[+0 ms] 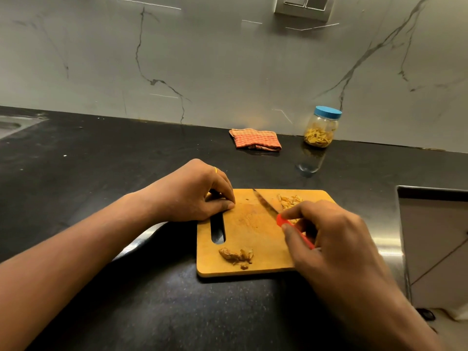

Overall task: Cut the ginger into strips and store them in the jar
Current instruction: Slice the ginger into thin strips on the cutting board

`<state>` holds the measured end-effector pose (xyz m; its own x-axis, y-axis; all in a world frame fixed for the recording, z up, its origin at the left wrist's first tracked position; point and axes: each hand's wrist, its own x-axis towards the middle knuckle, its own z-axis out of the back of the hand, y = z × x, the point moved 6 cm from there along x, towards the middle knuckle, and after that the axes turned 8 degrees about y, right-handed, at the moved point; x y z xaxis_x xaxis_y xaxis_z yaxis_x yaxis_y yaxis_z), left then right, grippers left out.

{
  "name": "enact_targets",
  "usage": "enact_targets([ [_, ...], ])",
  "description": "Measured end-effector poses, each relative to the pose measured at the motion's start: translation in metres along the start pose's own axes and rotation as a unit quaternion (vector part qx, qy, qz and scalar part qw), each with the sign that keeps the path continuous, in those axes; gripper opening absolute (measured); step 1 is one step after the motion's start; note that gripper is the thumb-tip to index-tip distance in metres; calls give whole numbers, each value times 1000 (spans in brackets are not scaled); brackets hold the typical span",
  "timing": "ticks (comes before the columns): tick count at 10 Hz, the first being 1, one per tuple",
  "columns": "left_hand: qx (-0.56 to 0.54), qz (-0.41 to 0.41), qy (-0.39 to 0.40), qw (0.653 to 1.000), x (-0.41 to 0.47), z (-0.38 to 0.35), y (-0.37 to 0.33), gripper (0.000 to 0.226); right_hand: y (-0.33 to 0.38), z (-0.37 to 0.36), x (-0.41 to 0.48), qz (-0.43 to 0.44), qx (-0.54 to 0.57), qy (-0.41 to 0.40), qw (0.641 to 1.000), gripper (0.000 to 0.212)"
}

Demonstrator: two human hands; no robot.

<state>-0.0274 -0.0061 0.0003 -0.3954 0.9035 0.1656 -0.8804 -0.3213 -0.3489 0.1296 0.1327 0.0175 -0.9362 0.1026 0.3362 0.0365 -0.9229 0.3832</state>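
Note:
A wooden cutting board [253,239] lies on the black counter. Pieces of ginger [236,257] rest near its front edge, and cut ginger strips [290,200] are piled at its far right. My right hand [329,234] grips a red-handled knife [266,205] whose blade lies across the board, pointing away. My left hand [197,193] rests on the board's left edge by the handle slot, fingers curled, with nothing visible in it. A clear jar [321,129] with a blue lid stands at the back right, closed, holding ginger strips.
A folded orange checked cloth [255,140] lies by the marble wall, left of the jar. A sink corner [12,125] shows at far left. The counter ends at right, where a cabinet panel [435,236] drops away.

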Motion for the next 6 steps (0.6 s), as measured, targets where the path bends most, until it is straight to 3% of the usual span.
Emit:
enact_targets([
  [2, -2, 6, 6, 1000, 0, 0, 0, 16, 9, -17, 1, 10, 11, 44, 999, 17],
  [6, -1, 14, 7, 1000, 0, 0, 0, 15, -28, 1, -8, -35, 10, 2, 999, 10],
])
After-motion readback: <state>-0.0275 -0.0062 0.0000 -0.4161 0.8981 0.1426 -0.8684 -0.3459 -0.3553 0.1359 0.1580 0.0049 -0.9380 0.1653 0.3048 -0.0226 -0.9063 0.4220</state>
